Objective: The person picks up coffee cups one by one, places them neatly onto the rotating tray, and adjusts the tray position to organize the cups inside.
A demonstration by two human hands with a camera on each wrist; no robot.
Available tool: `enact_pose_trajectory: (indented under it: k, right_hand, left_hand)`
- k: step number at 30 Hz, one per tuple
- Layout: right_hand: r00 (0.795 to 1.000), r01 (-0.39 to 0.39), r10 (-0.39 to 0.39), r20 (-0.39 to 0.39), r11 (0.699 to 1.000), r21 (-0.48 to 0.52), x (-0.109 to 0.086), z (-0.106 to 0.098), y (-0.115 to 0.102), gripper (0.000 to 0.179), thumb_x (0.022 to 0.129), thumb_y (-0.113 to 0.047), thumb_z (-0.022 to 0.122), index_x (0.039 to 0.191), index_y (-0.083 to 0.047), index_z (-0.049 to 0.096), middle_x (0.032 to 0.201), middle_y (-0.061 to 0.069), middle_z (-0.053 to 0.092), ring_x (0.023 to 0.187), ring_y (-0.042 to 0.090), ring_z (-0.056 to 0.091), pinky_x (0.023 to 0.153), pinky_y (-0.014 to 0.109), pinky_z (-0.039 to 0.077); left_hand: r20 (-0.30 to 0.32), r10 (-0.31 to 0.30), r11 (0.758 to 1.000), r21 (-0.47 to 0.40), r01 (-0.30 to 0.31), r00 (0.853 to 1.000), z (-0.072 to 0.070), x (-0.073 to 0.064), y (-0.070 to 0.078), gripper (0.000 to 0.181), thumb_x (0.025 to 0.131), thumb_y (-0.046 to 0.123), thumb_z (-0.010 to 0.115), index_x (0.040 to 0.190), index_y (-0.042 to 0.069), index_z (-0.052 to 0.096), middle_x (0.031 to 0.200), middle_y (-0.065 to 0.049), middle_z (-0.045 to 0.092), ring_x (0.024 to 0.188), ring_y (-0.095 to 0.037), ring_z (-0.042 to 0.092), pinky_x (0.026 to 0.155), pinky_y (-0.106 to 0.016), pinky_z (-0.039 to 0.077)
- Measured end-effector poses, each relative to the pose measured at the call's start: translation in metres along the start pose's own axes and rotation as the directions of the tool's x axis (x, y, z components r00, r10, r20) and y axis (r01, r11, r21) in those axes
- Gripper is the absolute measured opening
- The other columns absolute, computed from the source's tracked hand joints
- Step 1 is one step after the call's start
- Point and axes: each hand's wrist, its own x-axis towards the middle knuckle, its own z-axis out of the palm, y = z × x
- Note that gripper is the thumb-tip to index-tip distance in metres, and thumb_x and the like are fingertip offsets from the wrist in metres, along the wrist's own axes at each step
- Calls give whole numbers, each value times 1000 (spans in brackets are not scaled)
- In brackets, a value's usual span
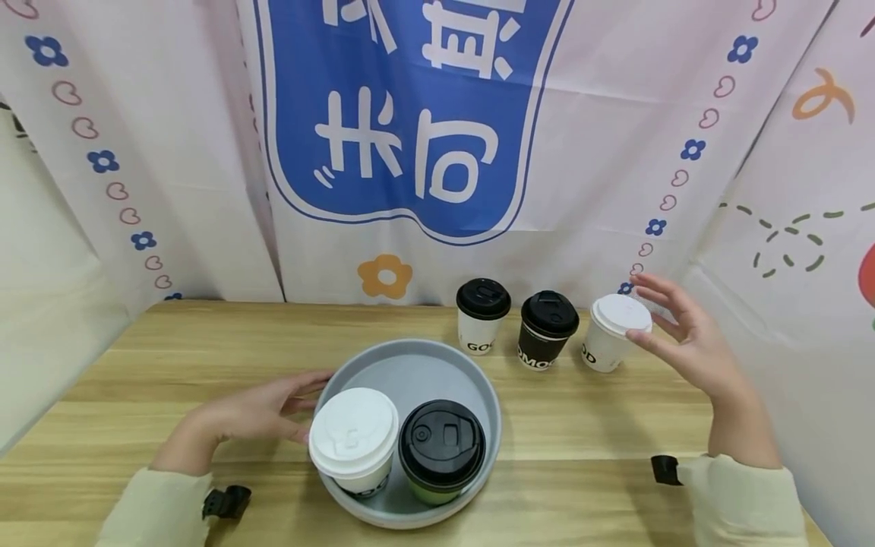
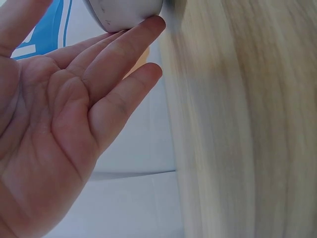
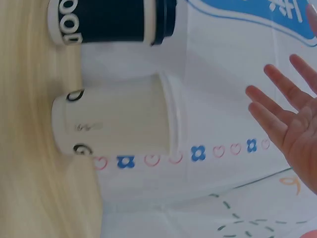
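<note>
My left hand (image 1: 263, 406) is at the left side of a round grey tray (image 1: 410, 372), its fingers extended against the rim. In the left wrist view, its fingertips lie along the underside of the tray's curved edge (image 2: 129, 12). On the tray stand a larger paper cup with a white lid (image 1: 353, 433) and a green paper cup with a black lid (image 1: 440, 448). My right hand (image 1: 693, 353) is spread beside a small white paper cup with a white lid (image 1: 604, 348), holding nothing. The right wrist view shows this white cup (image 3: 119, 116) apart from the fingers.
Left of the small white cup stand a black paper cup with a black lid (image 1: 547, 330) and a white one with a black lid (image 1: 482, 319). A printed cloth (image 1: 595, 152) hangs behind the wooden table (image 1: 560, 471).
</note>
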Motion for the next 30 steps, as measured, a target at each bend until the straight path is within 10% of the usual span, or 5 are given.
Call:
enact_pose_trajectory:
  k: [5, 8, 12, 30]
  right_hand:
    - [992, -121, 120, -49, 992, -23, -4, -8, 24, 79, 91, -3, 69, 156, -24, 29, 160, -5, 34, 141, 9, 36, 107, 7, 37]
    - [979, -199, 198, -53, 980, -6, -4, -11, 38, 84, 93, -8, 68, 159, -28, 20, 165, -1, 24, 147, 25, 30, 123, 36, 31]
    - [962, -273, 274, -21, 961, 39, -2, -13, 54, 93, 94, -12, 68, 160, -31, 6, 168, 13, 9, 148, 48, 19, 112, 73, 21]
    - [922, -370, 361, 139, 928, 46, 6, 2, 101, 110, 89, -14, 74, 159, -13, -11, 163, 31, 2, 141, 62, 18, 105, 80, 25]
  left_hand:
    - [-5, -7, 1000, 8, 7, 1000, 1, 0, -1, 95, 87, 22, 75, 156, -5, 15, 159, -34, 21, 139, -56, 35, 113, -56, 34]
    - [-7, -6, 1000, 6, 6, 1000, 1, 1, 0, 96, 86, 22, 76, 156, -5, 15, 159, -34, 21, 139, -56, 35, 113, -61, 32]
    - [-11, -6, 1000, 16, 6, 1000, 1, 0, 1, 96, 86, 22, 76, 155, -6, 16, 158, -34, 21, 138, -56, 36, 113, -62, 31]
    - [-5, -4, 1000, -30, 4, 1000, 1, 0, -2, 98, 86, 22, 76, 156, -6, 14, 159, -34, 20, 139, -57, 33, 113, -61, 31]
